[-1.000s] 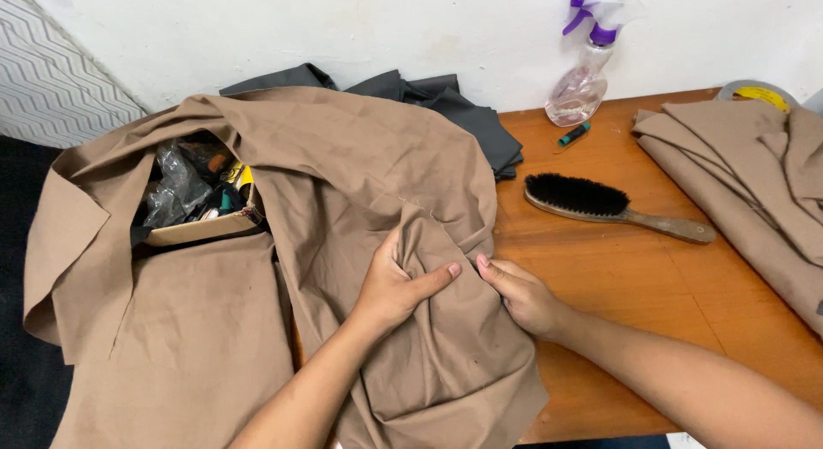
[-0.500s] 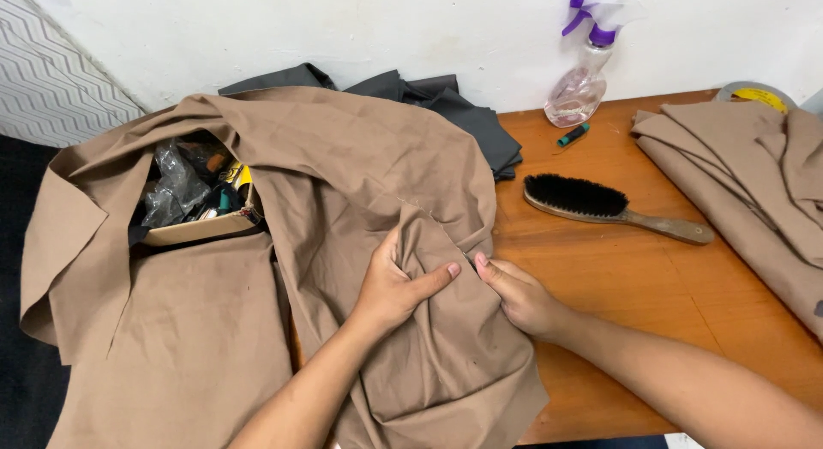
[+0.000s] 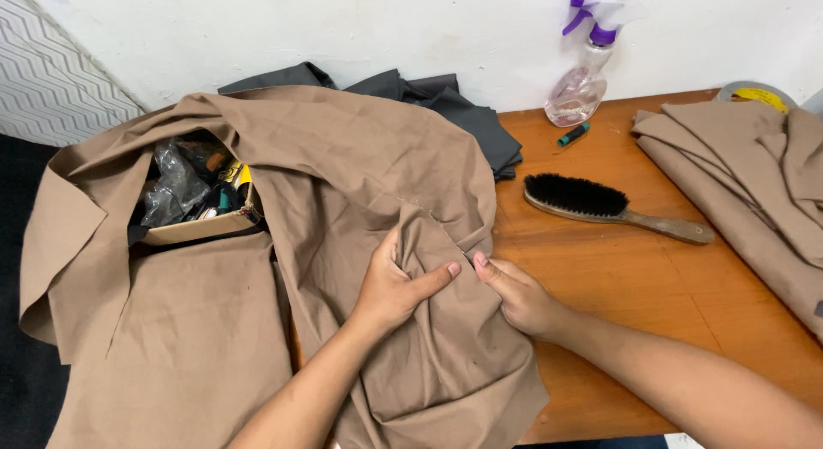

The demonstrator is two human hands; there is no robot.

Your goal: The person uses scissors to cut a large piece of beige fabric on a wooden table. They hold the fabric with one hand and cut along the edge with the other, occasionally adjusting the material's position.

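Left hand (image 3: 396, 286) and right hand (image 3: 514, 296) are pinching the soft, limp tan cotton cloth (image 3: 343, 183) shut at its seam fold, probably light.

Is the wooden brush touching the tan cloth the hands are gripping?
Apart. The head view shows bare table between the brush and the tan cloth that the left hand and right hand pinch.

Plain tan cloth (image 3: 343, 166), black-bristled brush (image 3: 600, 200)
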